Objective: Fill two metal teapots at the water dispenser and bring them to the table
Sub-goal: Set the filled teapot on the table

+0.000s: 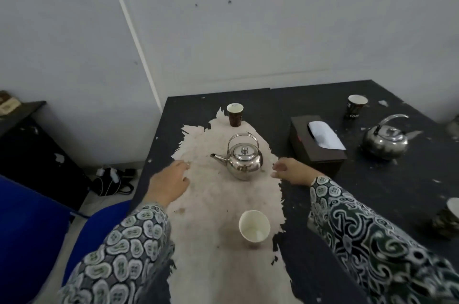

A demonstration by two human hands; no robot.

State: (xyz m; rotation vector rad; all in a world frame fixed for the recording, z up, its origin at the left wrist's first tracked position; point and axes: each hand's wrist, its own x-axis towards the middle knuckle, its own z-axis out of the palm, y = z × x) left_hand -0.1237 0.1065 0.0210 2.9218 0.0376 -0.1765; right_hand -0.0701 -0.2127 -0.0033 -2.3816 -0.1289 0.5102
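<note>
My left hand (171, 181) and right hand (290, 171) hover with fingers relaxed, holding nothing, either side of the near teapot (242, 159) at 12 o'clock on the bench (335, 204). The second teapot (385, 141) sits at 2 o'clock, beyond a tissue box (318, 145). A white paper cup (253, 228) stands nearest me.

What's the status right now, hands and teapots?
Left hand and right hand open, flanking near teapot, not touching. Second teapot far right. Tissue box between them.
</note>
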